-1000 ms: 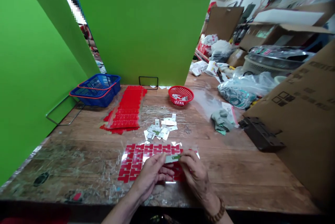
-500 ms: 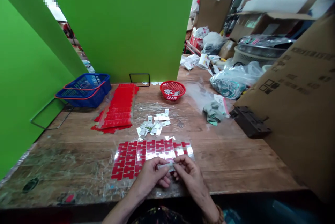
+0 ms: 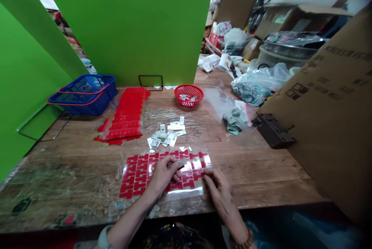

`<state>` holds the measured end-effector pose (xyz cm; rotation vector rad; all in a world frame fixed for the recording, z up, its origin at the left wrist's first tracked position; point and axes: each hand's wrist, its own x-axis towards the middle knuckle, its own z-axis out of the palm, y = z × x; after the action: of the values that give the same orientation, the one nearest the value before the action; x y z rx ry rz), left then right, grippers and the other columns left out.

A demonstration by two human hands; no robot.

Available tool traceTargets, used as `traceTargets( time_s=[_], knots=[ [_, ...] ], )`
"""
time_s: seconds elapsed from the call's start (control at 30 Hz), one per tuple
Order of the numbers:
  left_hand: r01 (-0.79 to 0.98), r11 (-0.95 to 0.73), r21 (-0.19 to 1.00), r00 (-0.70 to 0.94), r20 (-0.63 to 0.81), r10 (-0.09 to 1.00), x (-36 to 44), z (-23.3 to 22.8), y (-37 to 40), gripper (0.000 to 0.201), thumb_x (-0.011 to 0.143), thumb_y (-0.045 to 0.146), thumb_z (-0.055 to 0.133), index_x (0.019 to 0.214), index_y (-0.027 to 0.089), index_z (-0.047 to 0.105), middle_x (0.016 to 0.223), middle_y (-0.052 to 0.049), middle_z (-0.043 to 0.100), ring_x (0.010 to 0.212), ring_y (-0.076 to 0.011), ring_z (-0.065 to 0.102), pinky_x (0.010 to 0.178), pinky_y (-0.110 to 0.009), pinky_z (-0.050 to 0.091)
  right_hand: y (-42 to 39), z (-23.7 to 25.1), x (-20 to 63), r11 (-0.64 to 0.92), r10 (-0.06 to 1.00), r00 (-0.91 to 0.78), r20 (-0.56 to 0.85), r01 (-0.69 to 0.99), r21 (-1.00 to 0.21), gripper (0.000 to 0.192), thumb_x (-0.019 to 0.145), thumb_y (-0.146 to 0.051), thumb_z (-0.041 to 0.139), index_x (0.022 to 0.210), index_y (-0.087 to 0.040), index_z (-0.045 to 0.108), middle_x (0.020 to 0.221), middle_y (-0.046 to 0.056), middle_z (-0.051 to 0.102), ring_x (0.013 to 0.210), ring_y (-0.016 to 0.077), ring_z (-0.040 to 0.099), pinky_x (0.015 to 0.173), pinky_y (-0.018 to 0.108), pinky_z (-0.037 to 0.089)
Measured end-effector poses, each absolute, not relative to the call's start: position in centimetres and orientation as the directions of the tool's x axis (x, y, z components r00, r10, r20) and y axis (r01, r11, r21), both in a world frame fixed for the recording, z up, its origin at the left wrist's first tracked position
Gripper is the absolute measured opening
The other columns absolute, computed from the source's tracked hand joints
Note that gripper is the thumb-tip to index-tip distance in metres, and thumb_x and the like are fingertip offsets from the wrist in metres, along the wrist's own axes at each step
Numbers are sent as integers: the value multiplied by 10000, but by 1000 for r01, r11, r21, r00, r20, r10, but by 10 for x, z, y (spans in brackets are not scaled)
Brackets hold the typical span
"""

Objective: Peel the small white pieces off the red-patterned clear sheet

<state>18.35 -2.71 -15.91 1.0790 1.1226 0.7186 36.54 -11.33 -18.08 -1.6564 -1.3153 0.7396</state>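
Wooden tabletop (image 3: 258, 179): left fingers (image 3: 173, 167) pinch plate (image 3: 182, 163) by one end, seemingly leaving rest clear, above sheet (image 3: 188, 192); right fingers (image 3: 210, 172) at its edge, grip unclear.

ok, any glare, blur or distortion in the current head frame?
Head view: white glare on the sheet; head view: plate in the left hand looks soft; head view: carton print too blurred to read, top-right corner dark; head view: pixelated patch, top left.
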Motion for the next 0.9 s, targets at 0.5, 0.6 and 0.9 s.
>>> traceTargets(
  time_s=[0.5, 0.6, 0.9],
  knots=[
    [67, 393, 917, 285, -395, 873, 196, -166, -38, 277, 672, 411, 640, 703, 152, 545, 450, 10, 615, 378, -138, 590, 398, -204, 438, -98, -175, 361, -14, 964, 203, 171, 683, -730, 140, 842, -187, 460, 853, -204, 599, 820, 57, 563, 761, 201, 542, 688, 305, 437],
    [67, 393, 917, 286, -395, 873, 196, -164, -39, 285, 664, 413, 645, 705, 150, 544, 455, 8, 618, 386, -143, 596, 405, -208, 441, -95, -179, 358, -31, 967, 196, 165, 729, -684, 145, 838, -174, 454, 870, -204, 592, 820, 59, 562, 753, 199, 546, 678, 298, 434],
    [60, 409, 911, 276, -409, 870, 197, -166, -39, 273, 682, 400, 628, 735, 147, 542, 449, -1, 624, 369, -141, 586, 394, -208, 438, -84, -177, 368, -34, 986, 134, 96, 733, -679, 116, 754, -93, 468, 721, -197, 509, 719, 24, 547, 684, 172, 520, 636, 269, 418]
  ],
)
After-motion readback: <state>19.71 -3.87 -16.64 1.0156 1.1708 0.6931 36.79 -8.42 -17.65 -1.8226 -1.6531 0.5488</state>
